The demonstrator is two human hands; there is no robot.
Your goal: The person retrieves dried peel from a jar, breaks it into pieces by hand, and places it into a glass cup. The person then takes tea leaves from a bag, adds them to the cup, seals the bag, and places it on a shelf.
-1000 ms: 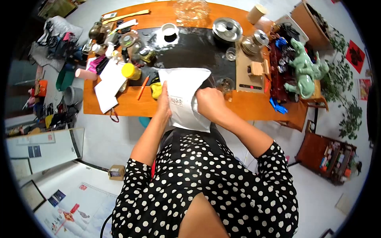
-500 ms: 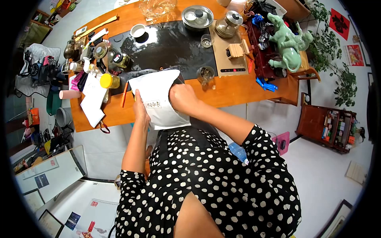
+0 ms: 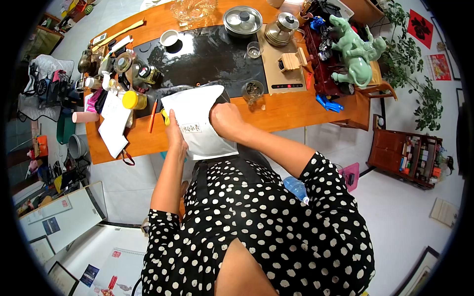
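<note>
A white pouch point(image 3: 197, 118) with a small printed label is held upright at the table's front edge, close to my body. My left hand point(image 3: 175, 134) grips its left side, thumb in front and the other fingers hidden behind. Against the pouch's upper right side is my right hand point(image 3: 227, 120), closed, with its fingertips out of sight behind or inside the pouch edge. A bit of yellow cloth point(image 3: 166, 117) shows beside my left thumb. Just left of it lies an orange pen point(image 3: 152, 116).
Behind the pouch is a black tray point(image 3: 210, 59) with a white cup point(image 3: 169, 38). A glass point(image 3: 253, 91) stands to the right, near a glass kettle point(image 3: 281, 29). At the left is a yellow-lidded jar point(image 3: 134, 100); at the right, a green figurine point(image 3: 356, 49).
The view has swung to the right, so the table and pouch appear further left than a second ago. Both hands stay on the pouch, with little change in the last half second.
</note>
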